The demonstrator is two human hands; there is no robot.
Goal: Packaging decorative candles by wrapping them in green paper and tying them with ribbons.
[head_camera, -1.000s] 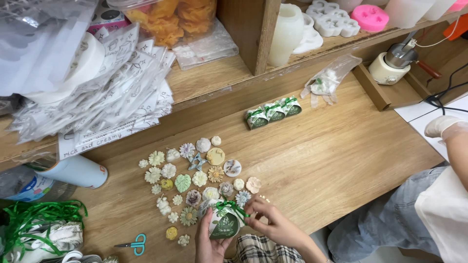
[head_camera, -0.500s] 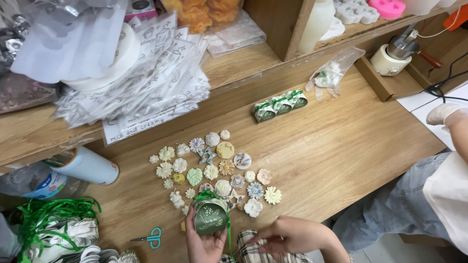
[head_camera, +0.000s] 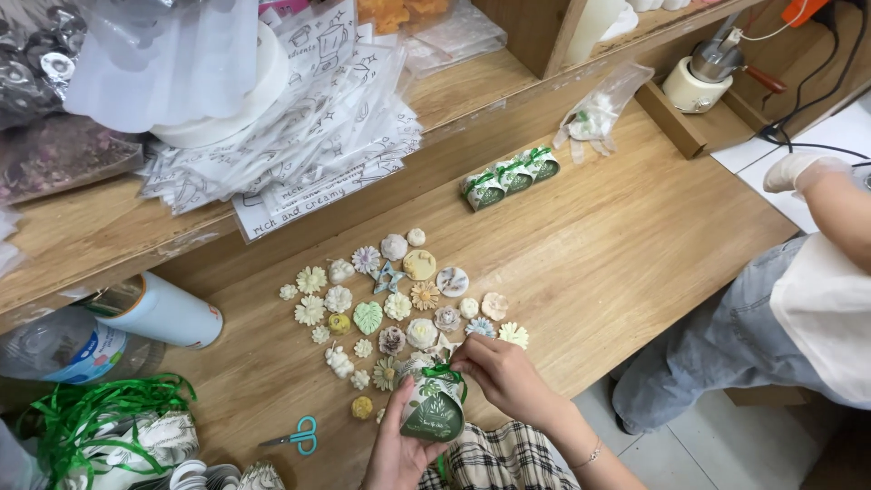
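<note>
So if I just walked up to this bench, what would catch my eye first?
Probably the spread of small moulded flowers, leaves and shells laid out mid-bench. At its near edge the left hand cups a small green patterned box while the right hand pinches its green ribbon. Three finished boxes sit in a row further back, and a tangle of green ribbon lies at the left.

Gift box (head_camera: 434, 410) sits in my left hand (head_camera: 397, 449), my right hand (head_camera: 504, 377) on its ribbon (head_camera: 446, 372). Moulded pieces (head_camera: 396, 304) spread on the table (head_camera: 617, 245) just behind. Scissors (head_camera: 297, 436) to the left; three tied boxes (head_camera: 510, 177) farther back, right.
</note>
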